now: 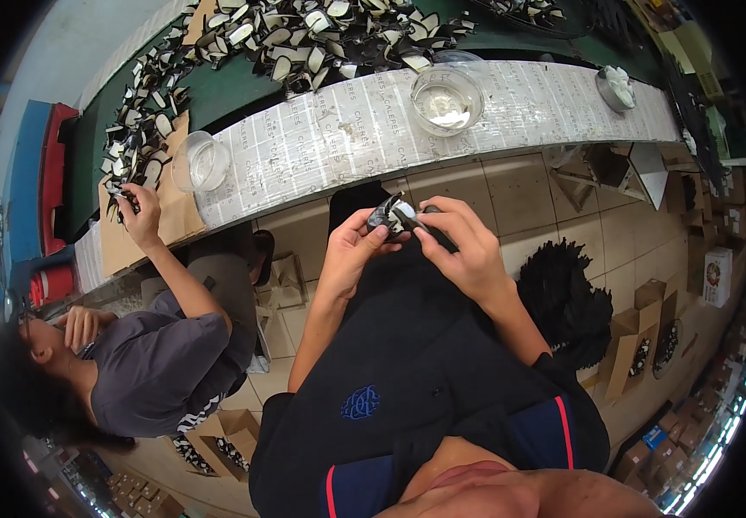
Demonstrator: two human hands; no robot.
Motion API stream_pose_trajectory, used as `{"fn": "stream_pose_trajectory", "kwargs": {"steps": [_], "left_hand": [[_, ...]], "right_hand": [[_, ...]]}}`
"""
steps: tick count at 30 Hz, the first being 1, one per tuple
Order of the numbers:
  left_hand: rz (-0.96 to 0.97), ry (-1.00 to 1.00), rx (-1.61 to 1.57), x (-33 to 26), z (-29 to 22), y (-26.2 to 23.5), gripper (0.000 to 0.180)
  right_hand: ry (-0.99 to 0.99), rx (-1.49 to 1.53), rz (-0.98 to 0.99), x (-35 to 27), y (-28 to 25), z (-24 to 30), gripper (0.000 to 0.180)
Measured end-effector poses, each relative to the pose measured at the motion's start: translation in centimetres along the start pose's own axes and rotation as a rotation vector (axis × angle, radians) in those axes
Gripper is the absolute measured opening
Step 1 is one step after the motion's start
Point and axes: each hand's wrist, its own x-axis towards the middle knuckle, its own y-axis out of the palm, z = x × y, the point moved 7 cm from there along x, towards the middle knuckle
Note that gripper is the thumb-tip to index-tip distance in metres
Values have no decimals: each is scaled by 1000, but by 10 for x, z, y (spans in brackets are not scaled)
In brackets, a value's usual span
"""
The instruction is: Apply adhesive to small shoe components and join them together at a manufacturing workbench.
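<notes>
Your left hand (349, 253), its grip closed round a small black-and-white piece (381, 214), holds it before the table (325, 142); your right hand (469, 250) pinches a dark item (431, 210) beside it, kind unclear

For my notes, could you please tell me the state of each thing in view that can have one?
Left hand: curled, gripping the black piece
Black piece: held off the table
Right hand: fingers bent beside it, grip unclear
Loose pieces: heaped on the green table
Middle bowl: open, white stuff inside
Left bowl: open, contents unclear
Metal cup: heaped with white lumps
Black bundle: ragged, on the floor
</notes>
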Motion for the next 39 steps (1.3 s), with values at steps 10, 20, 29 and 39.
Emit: {"fn": "stream_pose_trajectory", "kwargs": {"steps": [10, 20, 29, 39], "left_hand": [[11, 19, 38, 1, 3, -1, 33], [54, -19, -58, 0, 4, -5, 38], [113, -31, -288, -10, 5, -1, 66], [318, -3, -788, -15, -2, 20, 61]], "right_hand": [[4, -62, 32, 0, 8, -5, 25], [142, -94, -213, 14, -33, -38, 19], [389, 581, -596, 83, -86, -237, 20], [376, 1203, -738, 82, -64, -355, 11]]}}
